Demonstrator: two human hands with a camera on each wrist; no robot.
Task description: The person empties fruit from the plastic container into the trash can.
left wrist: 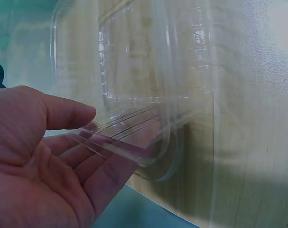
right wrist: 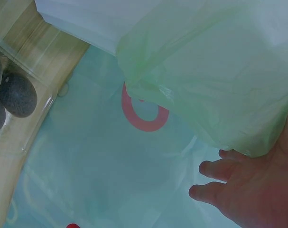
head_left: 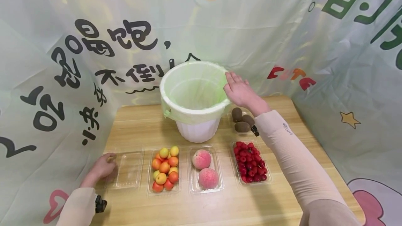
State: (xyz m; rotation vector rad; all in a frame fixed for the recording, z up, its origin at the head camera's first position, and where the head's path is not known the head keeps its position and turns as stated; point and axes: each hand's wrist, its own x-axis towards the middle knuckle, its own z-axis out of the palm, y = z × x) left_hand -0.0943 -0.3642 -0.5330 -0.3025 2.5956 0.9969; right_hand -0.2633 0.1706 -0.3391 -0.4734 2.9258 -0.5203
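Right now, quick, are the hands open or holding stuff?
Left hand: holding a clear container.
Right hand: open, by the white bin.

The clear, rectangular plastic container sits at the lower left of the head view, its left edge between the thumb and fingers of the left hand. The round white bin stands upright at centre, its translucent green liner folded over the rim, beside the right hand.
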